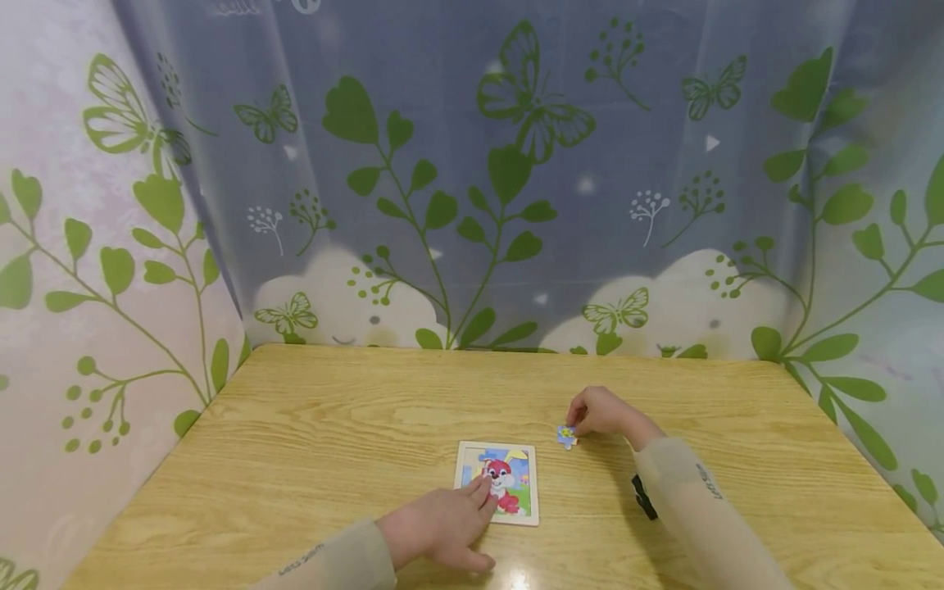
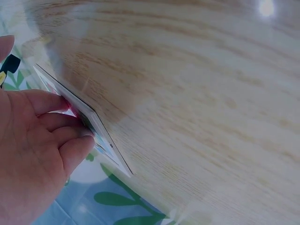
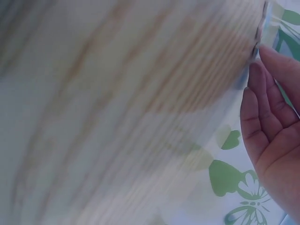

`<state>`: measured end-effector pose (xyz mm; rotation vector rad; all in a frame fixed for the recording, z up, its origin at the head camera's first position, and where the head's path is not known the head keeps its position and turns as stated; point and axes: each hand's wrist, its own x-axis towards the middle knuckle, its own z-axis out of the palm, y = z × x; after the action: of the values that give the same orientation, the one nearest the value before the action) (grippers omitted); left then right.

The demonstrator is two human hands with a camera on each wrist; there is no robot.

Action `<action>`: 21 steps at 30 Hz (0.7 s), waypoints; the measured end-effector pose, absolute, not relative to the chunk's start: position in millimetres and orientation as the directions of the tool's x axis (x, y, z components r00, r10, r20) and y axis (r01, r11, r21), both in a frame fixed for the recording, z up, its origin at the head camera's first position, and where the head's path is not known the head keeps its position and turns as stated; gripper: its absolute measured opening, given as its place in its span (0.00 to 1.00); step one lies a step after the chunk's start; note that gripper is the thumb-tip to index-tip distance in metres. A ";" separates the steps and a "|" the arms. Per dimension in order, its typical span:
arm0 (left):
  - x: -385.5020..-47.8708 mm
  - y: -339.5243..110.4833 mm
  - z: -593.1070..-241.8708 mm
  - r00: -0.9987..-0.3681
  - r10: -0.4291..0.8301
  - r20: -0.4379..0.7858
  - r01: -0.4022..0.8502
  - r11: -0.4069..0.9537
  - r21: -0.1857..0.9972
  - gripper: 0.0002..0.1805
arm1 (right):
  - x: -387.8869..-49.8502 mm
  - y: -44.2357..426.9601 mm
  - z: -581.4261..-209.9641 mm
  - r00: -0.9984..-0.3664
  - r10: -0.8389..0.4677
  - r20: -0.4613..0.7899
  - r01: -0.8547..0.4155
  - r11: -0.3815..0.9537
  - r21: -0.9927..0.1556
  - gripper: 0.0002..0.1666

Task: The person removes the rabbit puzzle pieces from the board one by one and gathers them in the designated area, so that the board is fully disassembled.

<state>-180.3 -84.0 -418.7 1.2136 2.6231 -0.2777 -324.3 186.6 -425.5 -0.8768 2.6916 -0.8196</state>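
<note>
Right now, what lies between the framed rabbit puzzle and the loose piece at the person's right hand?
Just bare wood-grain tabletop separates the framed rabbit puzzle from the loose piece at the right hand; the head view shows this.

One framed rabbit puzzle, one separate puzzle piece, two sleeves, one table

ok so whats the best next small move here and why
Probably carry the puzzle piece left to the framed puzzle: the right hand pinches the piece, the left hand rests on the puzzle, whose upper left appears to have gaps.
</note>
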 end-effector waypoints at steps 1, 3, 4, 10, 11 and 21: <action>-180.5 -84.1 -419.0 -0.628 0.721 -0.293 0.766 0.639 -0.070 0.41 | -324.2 186.4 -424.9 -0.807 -0.591 -0.010 -0.487 0.674 -0.556 0.04; -181.1 -84.2 -419.7 -0.631 0.717 -0.297 0.762 0.645 -0.063 0.41 | -323.8 185.7 -423.8 -0.809 -0.588 -0.009 -0.485 0.677 -0.554 0.04; -181.5 -84.2 -420.1 -0.632 0.714 -0.300 0.759 0.648 -0.059 0.41 | -323.4 185.0 -422.9 -0.812 -0.584 -0.009 -0.483 0.679 -0.553 0.04; -182.3 -84.2 -421.4 -0.637 0.710 -0.301 0.755 0.653 -0.057 0.42 | -318.8 176.8 -415.4 -0.803 -0.596 -0.001 -0.495 0.666 -0.558 0.04; -182.2 -84.1 -421.0 -0.637 0.710 -0.301 0.755 0.653 -0.057 0.42 | -318.1 175.1 -414.6 -0.798 -0.603 -0.001 -0.497 0.659 -0.564 0.04; -182.1 -83.2 -422.5 -0.636 0.711 -0.301 0.758 0.649 -0.069 0.42 | -310.4 156.8 -415.4 -0.768 -0.640 0.014 -0.521 0.613 -0.594 0.06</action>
<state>-182.1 -83.2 -422.5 1.1895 2.6223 -0.2762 -310.4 156.8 -415.4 -0.9615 2.6371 -0.8761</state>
